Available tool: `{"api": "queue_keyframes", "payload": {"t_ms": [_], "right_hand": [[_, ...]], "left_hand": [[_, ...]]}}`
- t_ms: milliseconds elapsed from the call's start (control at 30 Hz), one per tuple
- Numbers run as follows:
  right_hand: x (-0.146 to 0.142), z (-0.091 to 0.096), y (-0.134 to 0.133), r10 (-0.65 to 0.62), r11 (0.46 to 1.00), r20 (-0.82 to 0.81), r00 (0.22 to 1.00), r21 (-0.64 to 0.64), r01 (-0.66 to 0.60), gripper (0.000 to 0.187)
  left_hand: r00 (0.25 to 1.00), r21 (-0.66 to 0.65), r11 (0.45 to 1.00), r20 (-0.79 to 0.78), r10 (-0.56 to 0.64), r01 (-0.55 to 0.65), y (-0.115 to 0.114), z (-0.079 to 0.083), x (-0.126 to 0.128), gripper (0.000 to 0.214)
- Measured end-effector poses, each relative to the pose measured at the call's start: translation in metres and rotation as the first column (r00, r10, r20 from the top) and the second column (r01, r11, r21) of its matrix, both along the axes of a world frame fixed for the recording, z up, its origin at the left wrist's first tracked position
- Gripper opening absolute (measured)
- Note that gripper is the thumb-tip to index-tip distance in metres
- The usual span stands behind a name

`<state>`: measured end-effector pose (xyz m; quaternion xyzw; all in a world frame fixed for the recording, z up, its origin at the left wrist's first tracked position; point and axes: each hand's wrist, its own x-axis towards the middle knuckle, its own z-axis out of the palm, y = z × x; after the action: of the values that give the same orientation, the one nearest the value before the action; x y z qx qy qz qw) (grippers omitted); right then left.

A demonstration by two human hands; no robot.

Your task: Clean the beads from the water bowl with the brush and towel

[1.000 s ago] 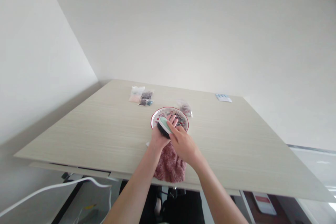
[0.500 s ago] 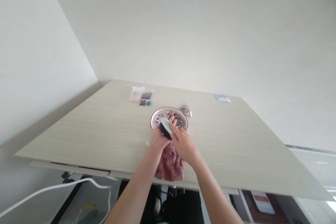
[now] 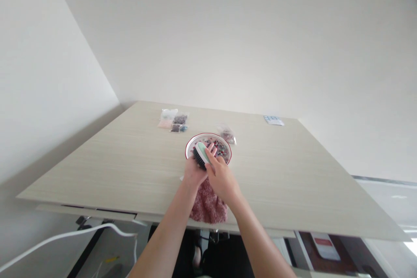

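Note:
In the head view my right hand point(image 3: 220, 176) grips a brush point(image 3: 202, 153) with a pale green and white back and dark bristles. The bristles lie against the palm of my left hand point(image 3: 194, 171), which is spread with fingers stretched out beneath the brush. Both hands are over the near part of a white plate point(image 3: 188, 147) with a red rim. Small coloured beads point(image 3: 222, 147) are scattered on the plate. Below my hands a dusty-pink fluffy cloth point(image 3: 210, 206) lies at the table's near edge, its upper part hidden by my wrists.
Clear bags of small beads point(image 3: 180, 120) lie at the back left of the table point(image 3: 276, 173). Another bag point(image 3: 227, 134) rests just behind the plate. A blue-and-white packet point(image 3: 273, 120) is at the far right. A white cable point(image 3: 81, 231) hangs below the table's left front.
The brush has shifted slightly up and left across my left palm, with my right hand following. The whole view has also moved a little.

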<state>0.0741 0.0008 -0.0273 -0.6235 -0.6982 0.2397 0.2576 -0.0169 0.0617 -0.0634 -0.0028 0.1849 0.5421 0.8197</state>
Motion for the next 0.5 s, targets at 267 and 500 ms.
{"api": "queue_keyframes", "payload": {"t_ms": [267,500], "right_hand": [[-0.008,-0.005,0.004,-0.017,0.996,-0.117,0.993,0.08,0.026,0.049],[0.006,-0.007,0.004,-0.112,0.971,-0.271,0.956,0.176,0.164,0.049]], "left_hand": [[0.999,-0.044,0.999,-0.022,-0.029,0.028,-0.003,0.006,0.007,0.036],[0.967,-0.155,0.986,-0.253,0.028,-0.069,0.009,0.0,0.009,0.017]]}}
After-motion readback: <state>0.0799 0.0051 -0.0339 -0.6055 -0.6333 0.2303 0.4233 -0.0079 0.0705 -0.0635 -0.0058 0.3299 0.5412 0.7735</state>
